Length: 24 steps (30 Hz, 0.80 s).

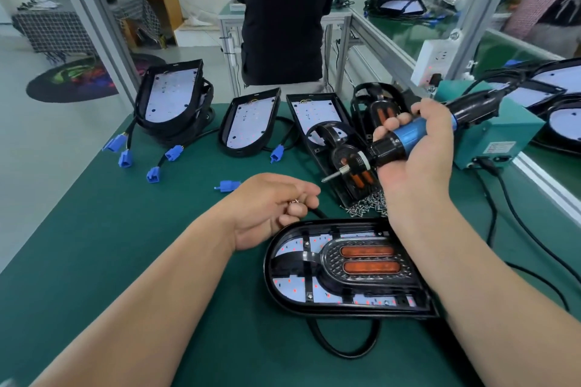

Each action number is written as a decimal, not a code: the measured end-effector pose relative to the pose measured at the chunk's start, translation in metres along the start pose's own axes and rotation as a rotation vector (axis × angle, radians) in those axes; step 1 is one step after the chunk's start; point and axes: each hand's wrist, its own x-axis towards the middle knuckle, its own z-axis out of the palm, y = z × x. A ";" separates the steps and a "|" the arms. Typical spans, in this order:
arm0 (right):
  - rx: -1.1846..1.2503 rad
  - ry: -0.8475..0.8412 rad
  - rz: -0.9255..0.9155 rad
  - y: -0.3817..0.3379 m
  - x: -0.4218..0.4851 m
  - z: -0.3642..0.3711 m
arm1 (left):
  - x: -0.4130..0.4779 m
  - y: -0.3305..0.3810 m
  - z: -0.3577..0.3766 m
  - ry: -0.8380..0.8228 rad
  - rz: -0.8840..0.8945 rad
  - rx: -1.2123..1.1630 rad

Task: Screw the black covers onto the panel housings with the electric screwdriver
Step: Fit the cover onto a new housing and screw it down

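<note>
A panel housing [345,270] with a black cover and two orange lenses lies on the green mat in front of me. My right hand [418,151] grips the blue-and-black electric screwdriver [405,140] above the mat, its bit pointing left and down. My left hand [276,207] hovers just left of the housing, its fingers curled and pinching small screws. A pile of loose screws [367,204] lies behind the housing. Another housing [323,138] with loose black covers on it lies beyond the pile.
Open housings [171,97] [248,122] with blue connectors [125,159] sit at the back left. A teal power supply box [500,138] stands at the right, with cables trailing over the mat. A person in black stands behind the bench.
</note>
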 end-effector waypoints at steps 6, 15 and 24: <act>-0.005 -0.026 0.005 0.000 0.000 -0.001 | 0.002 -0.003 -0.002 -0.063 0.039 0.030; 0.024 -0.057 -0.043 -0.003 -0.004 0.001 | 0.004 -0.006 -0.006 -0.107 0.071 -0.103; 0.044 -0.138 -0.053 -0.006 -0.012 0.001 | 0.003 -0.006 -0.005 -0.100 0.083 -0.105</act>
